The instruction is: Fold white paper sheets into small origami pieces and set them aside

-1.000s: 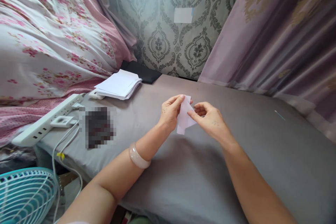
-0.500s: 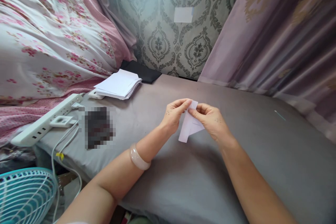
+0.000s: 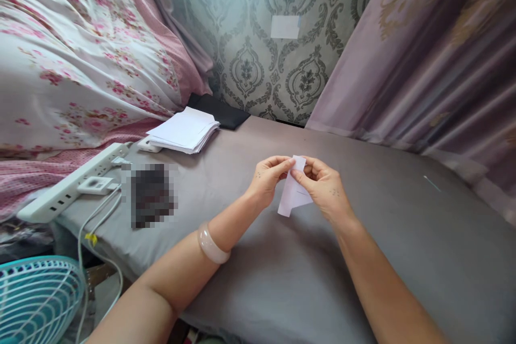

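Observation:
A small folded piece of white paper (image 3: 289, 194) is held up between my two hands, over the grey-covered table. My left hand (image 3: 268, 177) pinches its upper left edge with thumb and fingers. From the other side my right hand (image 3: 324, 183) grips it, thumb pressed on the front face and fingers curled behind. The paper's lower end hangs as a narrow strip, with a slanted flap toward the right that bears a short dark line. Part of the flap is hidden behind my right hand. A pale bangle (image 3: 212, 244) circles my left forearm.
A stack of white paper (image 3: 183, 130) lies at the back left, beside a black flat item (image 3: 226, 111). A white power strip (image 3: 76, 185) with cables runs along the left edge, near a blurred-out dark object (image 3: 152, 196). A blue fan (image 3: 36, 301) stands lower left. A thin stick (image 3: 432, 183) lies right.
Both hands keep hold of the paper and its lower end has shifted slightly up and right. The view has moved a little.

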A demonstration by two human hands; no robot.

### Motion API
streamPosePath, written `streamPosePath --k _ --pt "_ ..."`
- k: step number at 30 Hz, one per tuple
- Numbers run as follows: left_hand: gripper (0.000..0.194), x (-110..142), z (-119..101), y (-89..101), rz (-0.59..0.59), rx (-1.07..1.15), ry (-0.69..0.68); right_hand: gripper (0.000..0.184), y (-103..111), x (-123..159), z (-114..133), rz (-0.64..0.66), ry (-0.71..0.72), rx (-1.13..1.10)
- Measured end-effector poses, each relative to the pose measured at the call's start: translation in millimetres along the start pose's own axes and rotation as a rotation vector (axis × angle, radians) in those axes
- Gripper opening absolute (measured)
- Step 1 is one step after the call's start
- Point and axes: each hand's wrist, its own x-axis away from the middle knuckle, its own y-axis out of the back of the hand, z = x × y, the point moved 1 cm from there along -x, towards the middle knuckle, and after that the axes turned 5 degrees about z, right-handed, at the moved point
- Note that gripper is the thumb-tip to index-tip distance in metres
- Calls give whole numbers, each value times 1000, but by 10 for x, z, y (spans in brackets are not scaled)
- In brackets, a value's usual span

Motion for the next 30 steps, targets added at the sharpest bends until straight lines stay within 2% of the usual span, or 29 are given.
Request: streamPosePath --k 8,11,15,21,30 --pt "21 -11 -2 15 -19 23 6 43 -43 12 1 0 37 52" --pt "20 -9 -13 17 -35 31 8 40 -48 23 -5 -26 89 183" --pt "21 -17 -26 18 -40 58 9 35 -53 41 -7 -58 236 409" --pt "22 -26 -40 16 -62 55 2 37 -50 74 33 -20 448 702" --pt "22 -21 -51 13 7 32 -41 43 -44 113 75 -13 506 1003"
